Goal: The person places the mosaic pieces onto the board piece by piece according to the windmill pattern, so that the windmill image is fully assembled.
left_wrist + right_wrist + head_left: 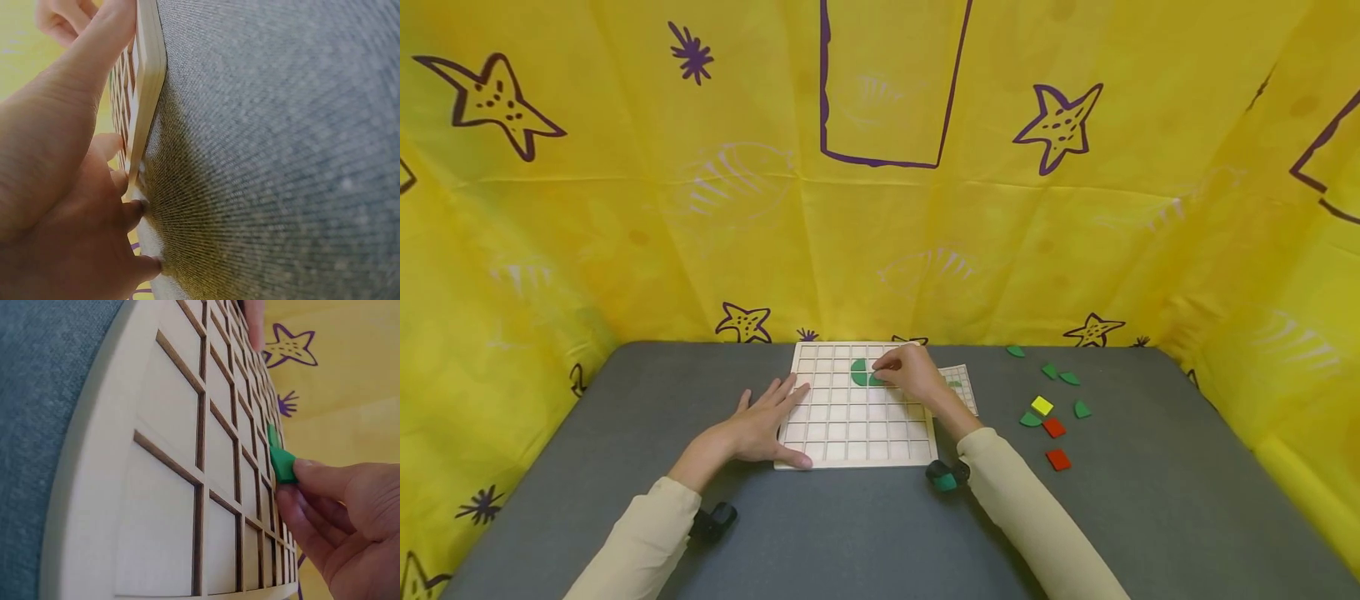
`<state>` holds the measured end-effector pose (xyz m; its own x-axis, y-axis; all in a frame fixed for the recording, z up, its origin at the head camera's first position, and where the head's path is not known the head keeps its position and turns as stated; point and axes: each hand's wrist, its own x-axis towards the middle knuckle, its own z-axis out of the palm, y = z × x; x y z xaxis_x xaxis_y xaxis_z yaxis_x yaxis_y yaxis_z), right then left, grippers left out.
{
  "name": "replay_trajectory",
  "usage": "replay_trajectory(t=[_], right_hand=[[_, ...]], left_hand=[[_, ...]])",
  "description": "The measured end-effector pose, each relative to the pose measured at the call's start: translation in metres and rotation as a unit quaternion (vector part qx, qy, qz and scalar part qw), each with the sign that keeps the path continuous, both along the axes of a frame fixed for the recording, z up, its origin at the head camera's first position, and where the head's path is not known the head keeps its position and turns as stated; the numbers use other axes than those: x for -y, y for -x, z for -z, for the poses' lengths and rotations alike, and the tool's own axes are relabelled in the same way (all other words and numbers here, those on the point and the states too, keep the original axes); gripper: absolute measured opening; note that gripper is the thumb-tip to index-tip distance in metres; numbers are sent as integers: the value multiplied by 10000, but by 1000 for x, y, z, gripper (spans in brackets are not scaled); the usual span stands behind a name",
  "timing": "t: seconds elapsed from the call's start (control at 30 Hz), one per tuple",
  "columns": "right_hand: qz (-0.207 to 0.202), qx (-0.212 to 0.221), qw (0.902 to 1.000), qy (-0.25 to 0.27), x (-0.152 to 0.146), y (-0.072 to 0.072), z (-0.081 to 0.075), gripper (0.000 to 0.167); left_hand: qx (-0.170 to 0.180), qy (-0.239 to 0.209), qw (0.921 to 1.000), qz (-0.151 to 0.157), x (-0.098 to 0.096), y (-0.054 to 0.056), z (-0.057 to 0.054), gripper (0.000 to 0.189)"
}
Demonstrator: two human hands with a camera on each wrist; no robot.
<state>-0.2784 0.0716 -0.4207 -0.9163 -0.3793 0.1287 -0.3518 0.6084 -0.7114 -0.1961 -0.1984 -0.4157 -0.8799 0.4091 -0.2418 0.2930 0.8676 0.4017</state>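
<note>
A pale wooden grid board (837, 432) lies flat on the table. My left hand (758, 430) rests spread over its left edge, thumb at the near corner; in the left wrist view, two fingertips (150, 267) reach past the board onto the cloth. My right hand (916, 377) pinches a green quarter-circle tile (283, 466) between thumb and fingers, low over the far part of the grid. Beside that tile, green quarter-circle tiles (858, 377) sit in neighbouring cells, their curved edges facing left.
A small pattern card (967, 398) with a printed grid lies partly behind my right hand. Right of it are scattered several green tiles (1081, 409), a yellow square tile (1042, 406) and two red square tiles (1058, 460). A yellow patterned curtain (880, 217) stands behind the grey table (820, 542).
</note>
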Motion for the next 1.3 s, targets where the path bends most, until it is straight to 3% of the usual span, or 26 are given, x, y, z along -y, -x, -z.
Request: replay_trajectory(t=[0.47,1.0,1.3], right_hand=[[-40,244,9993,-278,3,4,3,11],[-209,105,9987,-456,2,6,5,7],[-444,211,9946,-917,2,-2,-7,14]], left_hand=[[-11,38,10000,-56,-2,-1,2,121],[-14,46,10000,-77,-3,-1,0,120],[-32,47,10000,-49,-4,-2,0,119]])
